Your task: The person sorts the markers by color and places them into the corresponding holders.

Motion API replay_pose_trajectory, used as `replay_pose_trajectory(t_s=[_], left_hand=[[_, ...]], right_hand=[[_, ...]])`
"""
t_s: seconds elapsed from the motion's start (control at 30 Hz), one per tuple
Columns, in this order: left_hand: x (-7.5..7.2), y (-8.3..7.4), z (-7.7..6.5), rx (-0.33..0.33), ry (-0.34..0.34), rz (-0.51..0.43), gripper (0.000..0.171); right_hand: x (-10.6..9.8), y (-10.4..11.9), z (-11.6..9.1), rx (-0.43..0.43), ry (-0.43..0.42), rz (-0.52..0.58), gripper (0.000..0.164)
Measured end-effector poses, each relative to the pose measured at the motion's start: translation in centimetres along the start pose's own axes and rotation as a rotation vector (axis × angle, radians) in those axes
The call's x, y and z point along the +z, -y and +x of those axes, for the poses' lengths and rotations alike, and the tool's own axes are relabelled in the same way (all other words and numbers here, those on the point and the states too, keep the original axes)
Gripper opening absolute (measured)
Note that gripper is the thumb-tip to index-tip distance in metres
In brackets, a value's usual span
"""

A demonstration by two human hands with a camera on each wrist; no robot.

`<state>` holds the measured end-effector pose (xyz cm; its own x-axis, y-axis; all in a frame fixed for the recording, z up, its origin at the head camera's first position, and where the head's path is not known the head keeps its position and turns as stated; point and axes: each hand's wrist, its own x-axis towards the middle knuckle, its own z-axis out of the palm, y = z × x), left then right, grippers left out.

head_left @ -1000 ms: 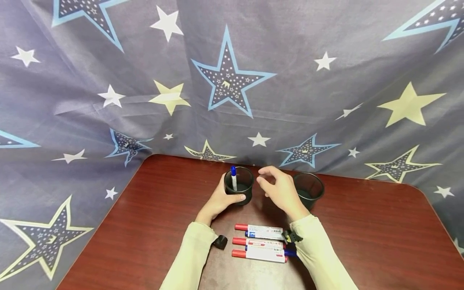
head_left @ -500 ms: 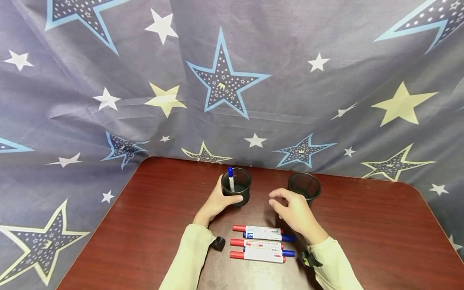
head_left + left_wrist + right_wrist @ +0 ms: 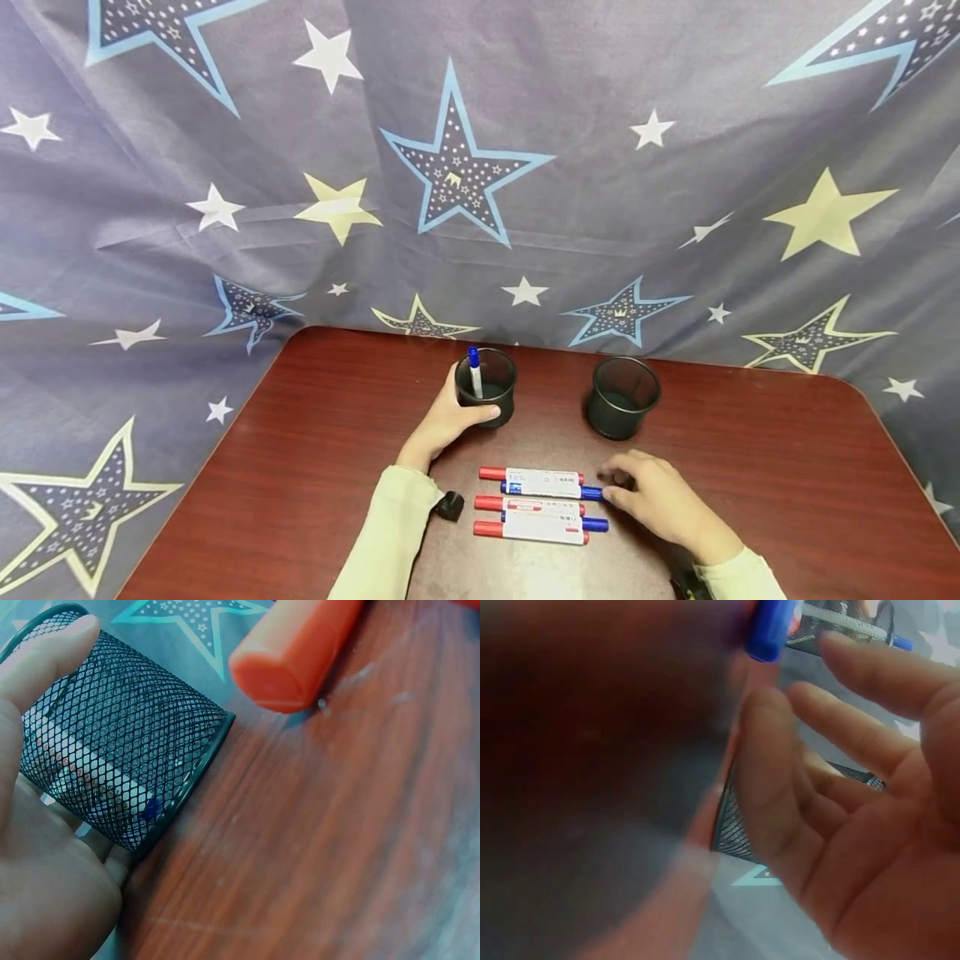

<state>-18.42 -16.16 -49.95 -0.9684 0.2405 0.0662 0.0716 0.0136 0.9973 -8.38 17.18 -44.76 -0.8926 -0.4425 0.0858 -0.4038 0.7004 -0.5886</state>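
My left hand (image 3: 438,425) grips a black mesh pen cup (image 3: 501,410), thumb across its near side and fingers round the left. Inside leans a whiteboard marker (image 3: 476,379) with its blue end up; the left wrist view shows it through the mesh (image 3: 165,720). My right hand (image 3: 663,500) is low over the table, fingers loosely bent, thumb and fingertips right at the blue cap of a marker (image 3: 551,489). In the right wrist view that hand (image 3: 877,847) has a gap between thumb and fingers, with a blue cap (image 3: 771,630) just beyond.
A second black mesh pen cup (image 3: 617,417) stands upright at the right, with no marker visible in it. Three red markers, one of them here (image 3: 491,528), and another blue one (image 3: 596,525) lie side by side with the first. A star-patterned curtain (image 3: 480,267) hangs behind the table (image 3: 337,400).
My right hand has moved from beside the left cup, down and right past the second cup, to the blue cap on the table. The left hand keeps holding its cup.
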Motion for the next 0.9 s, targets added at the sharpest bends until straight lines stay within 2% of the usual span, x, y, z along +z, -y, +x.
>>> replay_pose_trajectory(t_s=[0.13, 0.3, 0.47, 0.67, 0.9], left_hand=[[0.0, -0.1, 0.0, -0.021, 0.007, 0.011, 0.091], [0.1, -1.2, -0.2, -0.044, 0.026, 0.01, 0.094], [0.3, -2.6, -0.8, -0.029, 0.03, -0.013, 0.093], [0.0, -0.7, -0.3, -0.032, 0.022, -0.002, 0.093], [0.0, -0.1, -0.1, -0.003, -0.009, 0.01, 0.088]], right_hand=[[0.2, -0.3, -0.8, -0.02, 0.062, -0.009, 0.016], [0.7, -0.3, -0.9, -0.041, 0.043, -0.065, 0.016], [1.1, 0.1, -0.9, -0.061, 0.024, -0.129, 0.017], [1.2, 0.5, -1.1, -0.075, 0.016, -0.199, 0.018], [1.6, 1.0, -1.1, -0.055, -0.013, -0.265, 0.023]])
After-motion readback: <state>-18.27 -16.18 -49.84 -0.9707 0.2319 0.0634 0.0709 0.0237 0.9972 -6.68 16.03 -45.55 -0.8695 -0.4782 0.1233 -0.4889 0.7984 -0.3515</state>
